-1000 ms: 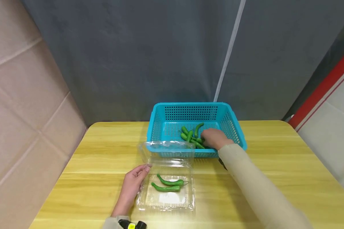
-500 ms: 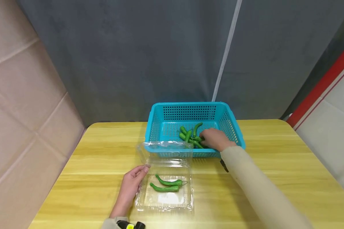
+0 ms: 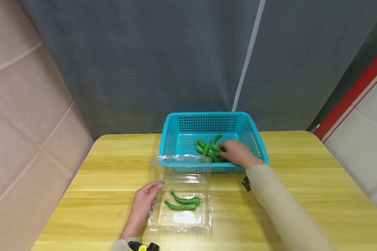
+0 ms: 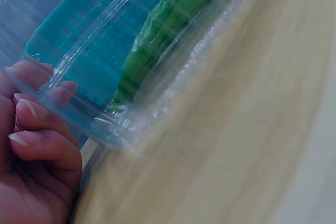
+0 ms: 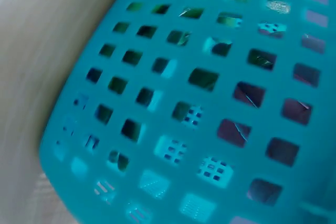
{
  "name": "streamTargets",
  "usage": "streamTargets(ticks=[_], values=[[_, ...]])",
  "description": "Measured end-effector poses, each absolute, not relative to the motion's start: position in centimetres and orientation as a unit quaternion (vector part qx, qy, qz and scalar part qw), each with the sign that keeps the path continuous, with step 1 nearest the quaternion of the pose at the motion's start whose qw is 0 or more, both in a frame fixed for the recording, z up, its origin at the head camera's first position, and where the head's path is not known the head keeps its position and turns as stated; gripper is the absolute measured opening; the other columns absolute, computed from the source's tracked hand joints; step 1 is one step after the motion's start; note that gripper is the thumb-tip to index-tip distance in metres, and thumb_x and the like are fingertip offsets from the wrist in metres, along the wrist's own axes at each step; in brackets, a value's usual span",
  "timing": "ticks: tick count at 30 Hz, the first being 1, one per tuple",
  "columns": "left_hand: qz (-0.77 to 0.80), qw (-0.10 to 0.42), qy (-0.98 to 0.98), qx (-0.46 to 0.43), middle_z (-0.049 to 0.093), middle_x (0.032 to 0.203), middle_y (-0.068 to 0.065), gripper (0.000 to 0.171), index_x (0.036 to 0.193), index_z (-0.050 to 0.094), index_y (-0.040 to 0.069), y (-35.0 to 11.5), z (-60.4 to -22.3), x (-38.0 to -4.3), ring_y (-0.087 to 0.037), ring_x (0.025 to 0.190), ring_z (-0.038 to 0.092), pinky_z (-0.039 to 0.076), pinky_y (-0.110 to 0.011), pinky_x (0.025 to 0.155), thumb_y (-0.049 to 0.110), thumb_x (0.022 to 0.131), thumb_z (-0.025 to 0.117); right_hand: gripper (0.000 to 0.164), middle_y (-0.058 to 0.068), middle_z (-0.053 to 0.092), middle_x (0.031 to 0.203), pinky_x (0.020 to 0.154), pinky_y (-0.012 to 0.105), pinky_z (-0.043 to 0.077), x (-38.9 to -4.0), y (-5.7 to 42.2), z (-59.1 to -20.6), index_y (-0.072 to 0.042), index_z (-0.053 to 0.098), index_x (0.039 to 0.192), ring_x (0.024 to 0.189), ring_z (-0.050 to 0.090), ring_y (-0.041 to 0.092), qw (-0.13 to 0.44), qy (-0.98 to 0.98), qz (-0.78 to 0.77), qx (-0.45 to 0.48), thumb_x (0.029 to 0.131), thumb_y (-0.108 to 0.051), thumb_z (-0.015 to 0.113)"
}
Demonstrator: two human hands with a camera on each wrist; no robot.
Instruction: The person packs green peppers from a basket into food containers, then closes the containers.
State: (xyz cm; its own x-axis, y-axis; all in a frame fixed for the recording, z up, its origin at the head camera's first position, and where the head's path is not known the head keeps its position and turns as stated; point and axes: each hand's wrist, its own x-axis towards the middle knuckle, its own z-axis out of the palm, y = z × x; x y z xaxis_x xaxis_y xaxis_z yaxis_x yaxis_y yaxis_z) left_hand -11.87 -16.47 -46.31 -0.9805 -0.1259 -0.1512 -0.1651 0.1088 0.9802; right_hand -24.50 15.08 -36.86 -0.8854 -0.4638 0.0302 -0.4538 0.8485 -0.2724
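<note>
Pepper (image 3: 216,149) pinched by right hand (image 3: 237,152), inside basket (image 3: 207,114).

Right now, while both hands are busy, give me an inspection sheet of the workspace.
Surface: wood-grain table.
Job's things: blue basket of green peppers; in front, an open clear container holding two peppers, its raised lid overlapping the basket's near rim in the head view.
Clutter: nothing seen.
Hands: left hand pinches the container's left edge; right hand, inside the basket, appears to pinch a pepper.
Cables: nothing seen.
Surroundings: dark grey curtain behind, pale wall left, red-and-white panel right.
</note>
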Motion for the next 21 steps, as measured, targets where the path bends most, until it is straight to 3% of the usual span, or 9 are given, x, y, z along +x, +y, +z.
streamTargets(ticks=[3, 6, 14, 21], values=[[0.658, 0.011, 0.747, -0.096, 0.043, 0.054, 0.0, 0.041, 0.104, 0.065, 0.022, -16.5, -46.4, -11.8, -0.008, 0.037, 0.033, 0.03, -0.022, 0.031, 0.05, 0.073, 0.065, 0.01, -0.002, 0.056, 0.073, 0.055, 0.032, 0.04, -24.1, 15.1, -36.7, -0.013, 0.063, 0.085, 0.064, 0.049, 0.015, 0.011, 0.959, -0.162, -0.234, 0.085, -0.023, 0.062], [0.66, 0.009, 0.745, -0.097, 0.043, 0.054, 0.0, 0.041, 0.103, 0.065, 0.022, -16.5, -46.3, -11.9, -0.008, 0.037, 0.033, 0.03, -0.022, 0.031, 0.05, 0.073, 0.065, 0.01, -0.002, 0.054, 0.071, 0.055, 0.031, 0.038, -23.6, 15.0, -36.3, -0.015, 0.06, 0.083, 0.062, 0.047, 0.014, -0.005, 0.956, -0.188, -0.224, 0.086, -0.024, 0.061], [0.662, 0.007, 0.744, -0.097, 0.044, 0.055, -0.002, 0.04, 0.103, 0.065, 0.022, -16.5, -46.2, -12.0, -0.008, 0.038, 0.034, 0.031, -0.022, 0.031, 0.049, 0.074, 0.065, 0.025, 0.0, 0.063, 0.093, 0.069, 0.037, 0.047, -21.9, 15.0, -35.8, -0.013, 0.061, 0.105, 0.082, 0.059, 0.017, -0.052, 0.953, -0.222, -0.201, 0.086, -0.028, 0.06], [0.66, 0.01, 0.746, -0.088, 0.042, 0.053, -0.001, 0.039, 0.104, 0.065, 0.022, -16.6, -46.6, -12.1, -0.008, 0.038, 0.034, 0.031, -0.022, 0.031, 0.048, 0.075, 0.064, 0.035, 0.006, 0.063, 0.103, 0.07, 0.039, 0.048, -20.3, 15.1, -36.3, -0.01, 0.058, 0.116, 0.083, 0.06, 0.02, -0.084, 0.95, -0.255, -0.159, 0.086, -0.028, 0.061]])
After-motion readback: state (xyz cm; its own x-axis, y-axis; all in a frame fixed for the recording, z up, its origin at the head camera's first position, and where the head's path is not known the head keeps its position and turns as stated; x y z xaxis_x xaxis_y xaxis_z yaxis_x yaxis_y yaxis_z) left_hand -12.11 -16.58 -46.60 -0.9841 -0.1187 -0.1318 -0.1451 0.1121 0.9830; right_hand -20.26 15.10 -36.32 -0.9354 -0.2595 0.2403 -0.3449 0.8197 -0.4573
